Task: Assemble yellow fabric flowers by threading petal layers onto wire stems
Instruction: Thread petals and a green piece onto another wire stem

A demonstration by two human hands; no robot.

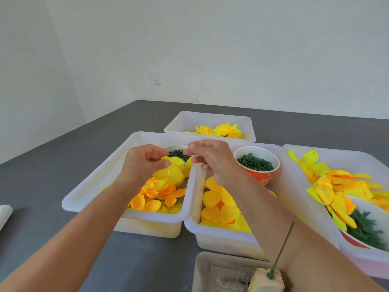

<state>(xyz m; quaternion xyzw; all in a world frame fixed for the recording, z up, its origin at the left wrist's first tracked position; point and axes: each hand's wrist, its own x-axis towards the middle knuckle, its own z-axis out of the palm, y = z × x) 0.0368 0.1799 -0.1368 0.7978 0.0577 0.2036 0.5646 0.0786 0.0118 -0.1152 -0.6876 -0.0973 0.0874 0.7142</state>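
We see a bright yellow fabric petal layer (171,169) held up above a white plastic tray of orange-yellow petals (88,192). Our left hand (143,163) pinches its upper edge between thumb and curled fingers. Our right hand (210,159) is just beside it, fingertips pinched together at the petal's top; whatever they grip is too small for us to make out. Behind the hands, a paper cup of dark green rings (257,163) stands in the next white tray, which holds rounder yellow petals (221,207). A thin green wire stem (284,243) stands upright in a pale foam block (266,281) near our right forearm. On the right, another tray (315,218) holds long yellow petals and a bowl of green leaf pieces (368,230). A far tray holds finished yellow flowers (219,129). All rest on a grey counter (63,154).
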